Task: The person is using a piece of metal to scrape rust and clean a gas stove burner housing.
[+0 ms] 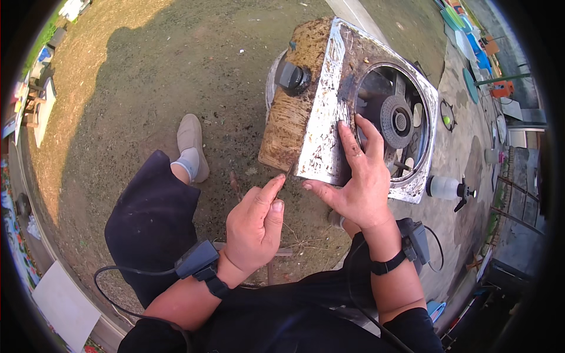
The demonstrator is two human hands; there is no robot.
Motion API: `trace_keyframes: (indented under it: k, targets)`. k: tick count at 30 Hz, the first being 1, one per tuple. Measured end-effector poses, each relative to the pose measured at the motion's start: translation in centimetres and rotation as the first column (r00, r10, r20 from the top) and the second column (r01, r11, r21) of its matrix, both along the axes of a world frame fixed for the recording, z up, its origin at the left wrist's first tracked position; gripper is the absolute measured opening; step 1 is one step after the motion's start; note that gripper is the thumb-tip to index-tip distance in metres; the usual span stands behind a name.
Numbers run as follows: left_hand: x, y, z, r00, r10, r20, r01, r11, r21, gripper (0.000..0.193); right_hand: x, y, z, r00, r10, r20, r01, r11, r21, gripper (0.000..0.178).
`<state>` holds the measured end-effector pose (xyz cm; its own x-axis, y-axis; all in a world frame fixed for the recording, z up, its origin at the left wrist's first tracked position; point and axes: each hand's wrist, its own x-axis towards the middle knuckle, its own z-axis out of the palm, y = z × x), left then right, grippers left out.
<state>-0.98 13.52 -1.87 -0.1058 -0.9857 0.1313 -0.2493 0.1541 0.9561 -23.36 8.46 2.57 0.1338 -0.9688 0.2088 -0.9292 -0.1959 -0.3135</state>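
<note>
A grimy single-burner gas stove [322, 126] is propped on its edge in front of me, its burner [397, 122] facing right. Brown residue covers the panel with the black knob [293, 77]; the white metal strip beside it is streaked with dark dirt. My right hand [366, 176] holds the stove's near corner, thumb at the lower edge and fingers over the rim by the burner opening. Closed with its index finger stretched forward, my left hand [253, 226] pinches a thin dark blade [290, 171] at the stove's lower corner. Its handle is hidden in the palm.
A white spray bottle [445, 188] with a black head lies right of the stove. Dry twigs [303, 241] are on the ground between my legs. My shoe [191, 147] is at left. Coloured basins [462, 26] and other clutter line the far right.
</note>
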Motion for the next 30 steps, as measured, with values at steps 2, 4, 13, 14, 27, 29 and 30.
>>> trace_keyframes:
  k: [2, 4, 13, 14, 27, 29, 30]
  targets:
    - [0.0, -0.1, 0.8, 0.987, -0.057, 0.150, 0.075, 0.991, -0.113, 0.042, -0.1, 0.1, -0.1, 1.000, -0.004, -0.001, 0.004, 1.000, 0.003, 0.109]
    - [-0.1, -0.4, 0.6, 0.987, -0.033, 0.156, 0.059, 0.984, -0.167, 0.044, -0.1, 0.1, 0.0, 1.000, -0.003, 0.003, 0.003, 1.000, 0.003, 0.110]
    - [0.2, -1.0, -1.3, 0.939, 0.033, 0.342, 0.004, 0.994, -0.107, 0.044, 0.0, 0.1, 0.1, 1.000, 0.001, -0.015, -0.001, 1.000, -0.012, 0.110]
    - [0.1, -0.8, -1.1, 0.939, 0.032, 0.342, 0.005, 0.994, -0.108, 0.044, 0.0, 0.1, 0.0, 1.000, 0.001, -0.008, -0.002, 1.000, -0.010, 0.109]
    - [-0.3, -0.2, -1.3, 0.930, -0.006, 0.366, 0.072, 0.983, -0.167, 0.052, 0.0, 0.1, 0.0, 1.000, -0.002, 0.005, 0.003, 1.000, -0.028, 0.108]
    - [-0.4, 0.1, -1.2, 0.928, 0.008, 0.372, 0.037, 0.993, -0.113, 0.052, 0.1, 0.0, 0.0, 1.000, 0.001, 0.003, -0.001, 1.000, -0.016, 0.108]
    - [-0.4, 0.2, -0.9, 0.929, 0.006, 0.370, 0.038, 0.993, -0.112, 0.052, 0.0, 0.1, 0.0, 1.000, 0.001, -0.004, -0.001, 1.000, -0.001, 0.108]
